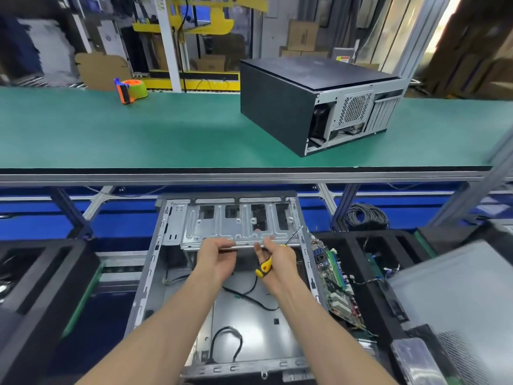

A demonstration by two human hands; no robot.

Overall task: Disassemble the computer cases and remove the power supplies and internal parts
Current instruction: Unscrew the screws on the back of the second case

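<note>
Open grey steel computer case (222, 301) lies flat, near centre, side panel off; perforated silver drive-cage bracket (238, 223) at far end. Closed black computer case (313, 104) on green bench, far right.

No legible text anywhere. Small red-and-white label (344, 58) behind the closed black computer case (311, 101): print too blurred to read. Cardboard boxes (302, 36) at back carry dark markings, also unreadable.
</note>
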